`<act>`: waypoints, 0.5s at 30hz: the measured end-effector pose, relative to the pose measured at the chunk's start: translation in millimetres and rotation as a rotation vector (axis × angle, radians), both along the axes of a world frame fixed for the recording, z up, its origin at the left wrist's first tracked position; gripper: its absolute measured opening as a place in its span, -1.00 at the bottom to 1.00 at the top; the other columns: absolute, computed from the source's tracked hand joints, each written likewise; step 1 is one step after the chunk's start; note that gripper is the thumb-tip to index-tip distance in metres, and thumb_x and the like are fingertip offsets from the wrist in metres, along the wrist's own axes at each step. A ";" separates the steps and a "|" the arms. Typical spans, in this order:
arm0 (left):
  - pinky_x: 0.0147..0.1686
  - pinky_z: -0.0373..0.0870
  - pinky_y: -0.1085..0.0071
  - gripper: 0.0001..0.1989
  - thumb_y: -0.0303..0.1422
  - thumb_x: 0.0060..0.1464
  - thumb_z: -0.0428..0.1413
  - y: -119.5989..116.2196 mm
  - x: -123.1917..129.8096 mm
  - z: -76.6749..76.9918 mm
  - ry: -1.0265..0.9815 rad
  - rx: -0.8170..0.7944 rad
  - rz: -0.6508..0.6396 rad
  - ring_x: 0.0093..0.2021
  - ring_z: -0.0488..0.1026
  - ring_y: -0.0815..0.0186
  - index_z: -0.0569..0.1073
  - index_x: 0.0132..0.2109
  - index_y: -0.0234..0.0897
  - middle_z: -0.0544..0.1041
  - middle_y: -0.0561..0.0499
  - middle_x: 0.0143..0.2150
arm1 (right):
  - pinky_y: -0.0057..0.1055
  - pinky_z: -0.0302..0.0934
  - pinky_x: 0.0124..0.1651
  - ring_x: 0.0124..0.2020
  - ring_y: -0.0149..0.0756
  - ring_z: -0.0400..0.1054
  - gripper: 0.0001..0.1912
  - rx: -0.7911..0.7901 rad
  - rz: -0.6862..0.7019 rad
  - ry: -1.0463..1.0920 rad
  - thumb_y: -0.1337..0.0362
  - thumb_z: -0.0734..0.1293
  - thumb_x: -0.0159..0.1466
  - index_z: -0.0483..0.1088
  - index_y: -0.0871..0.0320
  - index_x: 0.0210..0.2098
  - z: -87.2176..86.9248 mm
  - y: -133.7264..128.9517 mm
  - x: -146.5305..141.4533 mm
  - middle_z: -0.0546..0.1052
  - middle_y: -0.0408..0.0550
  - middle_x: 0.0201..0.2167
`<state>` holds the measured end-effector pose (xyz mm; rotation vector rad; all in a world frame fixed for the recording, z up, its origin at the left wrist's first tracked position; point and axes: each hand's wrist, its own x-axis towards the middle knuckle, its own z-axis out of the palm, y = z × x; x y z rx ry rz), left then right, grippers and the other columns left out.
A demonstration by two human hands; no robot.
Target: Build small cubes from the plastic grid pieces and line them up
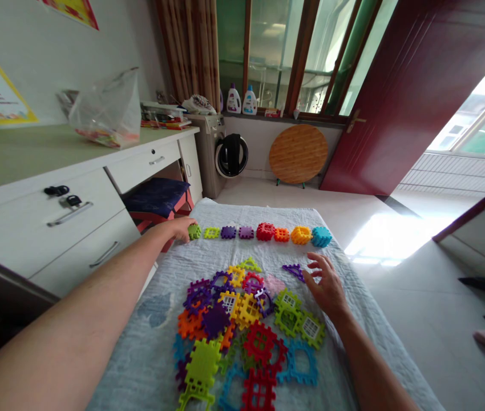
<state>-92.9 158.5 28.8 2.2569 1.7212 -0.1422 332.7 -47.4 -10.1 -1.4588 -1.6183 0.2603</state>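
My left hand (181,229) reaches to the far left of the cloth, its fingers closed on a small stack of green interlocking tiles (194,231). Beside that stack, a row of tiles runs rightward: a lime tile (211,233), purple ones (228,232), red (265,231), orange (281,234), yellow (301,234) and a blue stack (322,236). Over the cloth on the right, my right hand (326,282) is open and holds nothing. A purple triangular piece (294,272) lies just left of its fingers. Nearer me spreads a loose heap of mixed tiles (217,319).
A light blue quilted cloth (152,354) covers the table. To the left stand a white desk (7,222) and a dark-cushioned stool (157,197). A washing machine (210,148), a round wooden tabletop (298,154) and a red door (396,91) are farther off.
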 end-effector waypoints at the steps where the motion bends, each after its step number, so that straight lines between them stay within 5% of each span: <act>1: -0.23 0.39 0.37 -0.29 -0.47 -0.53 0.11 -0.5 2.1 0.7 0.016 -0.012 -0.003 -0.10 0.45 0.05 0.44 -0.02 -0.31 0.47 -0.17 0.01 | -0.27 0.40 -0.32 -0.26 -0.23 0.40 -0.62 0.000 0.001 0.001 0.13 0.27 0.21 0.31 0.12 -0.01 0.2 0.0 -0.1 0.40 0.09 -0.08; 8: -0.29 0.40 0.31 -0.29 -0.48 -0.54 0.09 -4.1 11.3 1.8 0.059 0.006 0.027 -0.15 0.45 0.01 0.42 -0.04 -0.31 0.44 -0.19 0.01 | -0.32 0.37 -0.37 -0.30 -0.27 0.40 -0.63 -0.026 -0.012 0.004 0.16 0.28 0.20 0.31 0.15 -0.03 0.5 -0.3 -0.7 0.40 0.09 -0.09; 15: 0.10 0.20 0.15 -0.01 -0.47 -0.50 0.13 -16.4 8.9 3.0 0.004 0.177 0.066 0.20 0.16 -0.13 0.11 0.24 -0.30 0.22 -0.27 0.21 | -0.39 0.33 -0.39 -0.37 -0.35 0.37 -0.66 -0.042 0.051 -0.005 0.26 0.26 0.17 0.31 0.15 -0.05 -1.2 1.0 0.4 0.44 0.02 -0.17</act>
